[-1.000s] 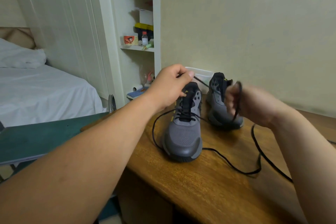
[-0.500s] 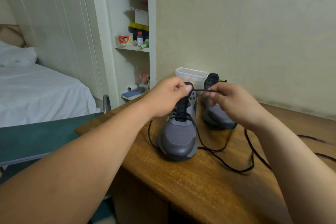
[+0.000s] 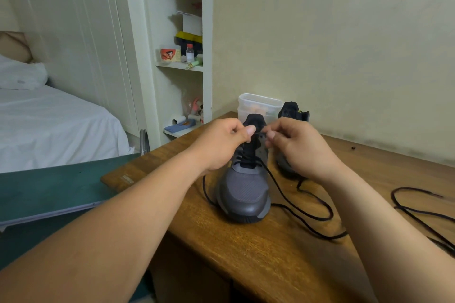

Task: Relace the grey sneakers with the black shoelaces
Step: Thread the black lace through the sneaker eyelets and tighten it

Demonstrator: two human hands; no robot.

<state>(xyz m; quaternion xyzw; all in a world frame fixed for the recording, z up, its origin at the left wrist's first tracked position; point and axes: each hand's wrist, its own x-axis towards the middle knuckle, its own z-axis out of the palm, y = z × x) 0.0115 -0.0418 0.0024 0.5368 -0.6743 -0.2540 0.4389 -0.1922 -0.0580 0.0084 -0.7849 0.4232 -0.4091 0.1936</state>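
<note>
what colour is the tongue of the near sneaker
Black; the tongue rises above the sneaker's grey toe, in the head view.

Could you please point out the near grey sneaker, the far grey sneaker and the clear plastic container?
near grey sneaker [image 3: 243, 193]: head view, toe box.
far grey sneaker [image 3: 291, 110]: head view, black top.
clear plastic container [image 3: 257, 107]: head view, front wall.

Hands: left hand [image 3: 221, 145], right hand [image 3: 300, 147] pinch the black shoelace [image 3: 302, 206] over the near sneaker [image 3: 243, 192] tongue.
Bench [image 3: 246, 253]: second sneaker [image 3: 293, 110] behind, beside a plastic tub [image 3: 258, 106]; spare lace [image 3: 418, 206] lying right.
</note>
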